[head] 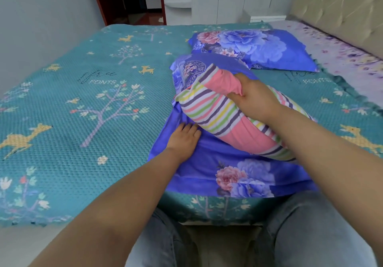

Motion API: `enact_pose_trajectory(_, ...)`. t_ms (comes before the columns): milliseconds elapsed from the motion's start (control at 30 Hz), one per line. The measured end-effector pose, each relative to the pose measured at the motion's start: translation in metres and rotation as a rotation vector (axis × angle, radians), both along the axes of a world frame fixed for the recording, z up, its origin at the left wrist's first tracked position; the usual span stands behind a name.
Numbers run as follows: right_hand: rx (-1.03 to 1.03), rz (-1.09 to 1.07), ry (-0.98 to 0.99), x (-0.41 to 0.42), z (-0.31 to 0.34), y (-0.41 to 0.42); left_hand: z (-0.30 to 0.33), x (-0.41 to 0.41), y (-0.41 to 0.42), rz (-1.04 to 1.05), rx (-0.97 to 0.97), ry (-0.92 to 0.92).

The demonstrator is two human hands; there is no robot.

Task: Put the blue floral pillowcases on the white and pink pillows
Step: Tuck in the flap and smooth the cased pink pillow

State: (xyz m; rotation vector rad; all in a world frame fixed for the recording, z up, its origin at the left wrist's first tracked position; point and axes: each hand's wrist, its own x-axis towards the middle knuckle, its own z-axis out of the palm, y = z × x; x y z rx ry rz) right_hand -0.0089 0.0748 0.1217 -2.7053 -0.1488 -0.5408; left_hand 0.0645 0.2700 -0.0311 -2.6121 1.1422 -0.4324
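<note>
Currently one pillow in its blue floral cover [255,47] lies finished near the head edge of the bed [62,100], so I judge the task about half complete. My right hand [255,96] grips a bunched pink fold of the striped pink-and-white pillow [223,121], which sits on top of the second pillowcase [207,163] at the near edge; its far end appears to lie against the case's far part, but I cannot tell whether it is inside. My left hand [183,139] rests flat, fingers straight, pressing the case down. Remaining: work the pillow fully in. The bedspread reads "FONTS" [102,82].
</note>
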Motion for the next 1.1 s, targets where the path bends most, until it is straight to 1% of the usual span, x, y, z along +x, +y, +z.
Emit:
enact_pose_trajectory(67, 0.023, -0.016, 0.042, 0.005, 0.004, -0.008, 0.002, 0.006, -0.006, 0.085, -0.019, 0.158)
enact_pose_trajectory(100, 0.005, -0.025, 0.059, 0.006, 0.007, -0.011, 0.001, 0.008, -0.009, 0.123, -0.054, 0.181)
enact_pose_trajectory(267, -0.241, -0.157, 0.067, 0.010, 0.020, -0.015, 0.001, 0.012, -0.031, 0.315, -0.183, 0.323)
enact_pose_trajectory(367, -0.359, -0.228, 0.027, 0.010, 0.028, -0.009, 0.008, 0.018, -0.037, 0.404, -0.154, 0.365)
enact_pose_trajectory(433, -0.412, -0.296, 0.054, 0.012, 0.031, -0.006, 0.015, 0.021, -0.038, 0.445, -0.107, 0.360)
enact_pose_trajectory(467, -0.426, -0.361, 0.118, 0.013, 0.032, -0.006, 0.017, 0.020, -0.039, 0.449, -0.085, 0.345)
enact_pose_trajectory(533, -0.516, -0.485, 0.334, 0.013, 0.038, -0.006, 0.014, 0.013, -0.040, 0.426, -0.075, 0.291)
enact_pose_trajectory(600, -0.583, -0.525, 0.513, 0.012, 0.044, -0.006, 0.006, 0.004, -0.038, 0.371, -0.092, 0.246)
enact_pose_trajectory(633, -0.550, -0.524, 0.574, 0.011, 0.047, -0.006, 0.003, 0.001, -0.036, 0.339, -0.107, 0.228)
enact_pose_trajectory(667, -0.421, -0.510, 0.664, 0.012, 0.052, -0.004, 0.001, -0.002, -0.034, 0.313, -0.124, 0.214)
enact_pose_trajectory(700, -0.207, -0.494, 0.758, 0.012, 0.057, -0.003, 0.001, -0.004, -0.031, 0.292, -0.139, 0.209)
enact_pose_trajectory(733, 0.011, -0.478, 0.807, 0.011, 0.061, -0.001, 0.001, -0.006, -0.029, 0.271, -0.146, 0.208)
enact_pose_trajectory(767, 0.136, -0.444, 0.803, 0.011, 0.066, 0.000, 0.003, -0.009, -0.028, 0.257, -0.146, 0.215)
enact_pose_trajectory(833, 0.268, -0.388, 0.699, 0.007, 0.071, 0.001, 0.007, -0.018, -0.026, 0.245, -0.140, 0.265)
enact_pose_trajectory(933, 0.600, -0.325, 0.549, 0.002, 0.062, 0.009, 0.015, -0.034, -0.029, 0.281, -0.181, 0.373)
enact_pose_trajectory(967, 0.665, -0.327, 0.463, 0.003, 0.056, 0.015, 0.018, -0.039, -0.031, 0.295, -0.217, 0.402)
enact_pose_trajectory(1033, 0.759, -0.299, 0.285, 0.001, 0.042, 0.028, 0.025, -0.049, -0.033, 0.312, -0.294, 0.429)
enact_pose_trajectory(1067, 0.769, -0.223, 0.229, -0.001, 0.032, 0.035, 0.027, -0.053, -0.034, 0.327, -0.331, 0.433)
enact_pose_trajectory(1100, 0.714, -0.100, 0.208, -0.006, 0.024, 0.041, 0.031, -0.056, -0.034, 0.348, -0.368, 0.436)
